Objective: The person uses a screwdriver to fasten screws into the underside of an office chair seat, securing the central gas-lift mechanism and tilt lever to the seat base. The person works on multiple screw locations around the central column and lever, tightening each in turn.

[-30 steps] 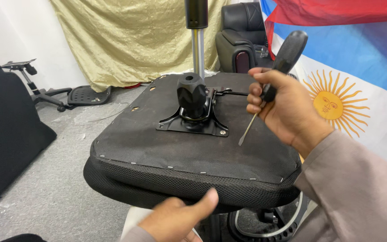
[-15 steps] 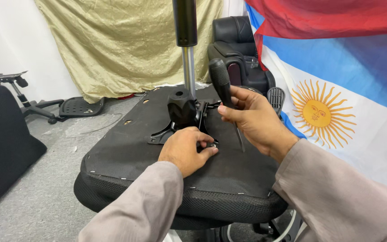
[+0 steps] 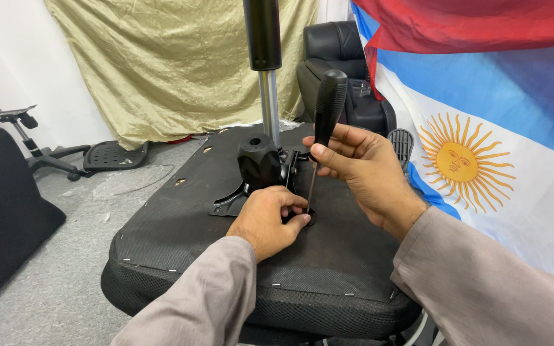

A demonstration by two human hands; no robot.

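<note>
While the left hand [image 3: 269, 218] pinches at the screwdriver [image 3: 323, 122] tip, the right hand [image 3: 361, 168] wraps the handle's base.
Fingers curled on both; tool upright at frame centre; tip on the mounting plate [image 3: 233, 204] of the upturned chair seat [image 3: 328, 269]; flag [image 3: 482, 128] at right.

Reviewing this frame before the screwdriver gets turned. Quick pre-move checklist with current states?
1. Screwdriver upright over the plate corner: ok, shaft close to vertical, black handle on top.
2. Right hand grip on the tool: ok, fingers wrapped round the lower handle.
3. Left hand steadying at the tip: ok, fingertips rest by the corner of the black mounting plate.
4. Tip seated in a screw head: cannot tell, the left hand's fingers cover it.
5. Upturned chair seat lying flat: ok, underside faces up and looks level.
6. Gas lift cylinder clear of the handle: ok, it stands apart, left of the handle.
</note>
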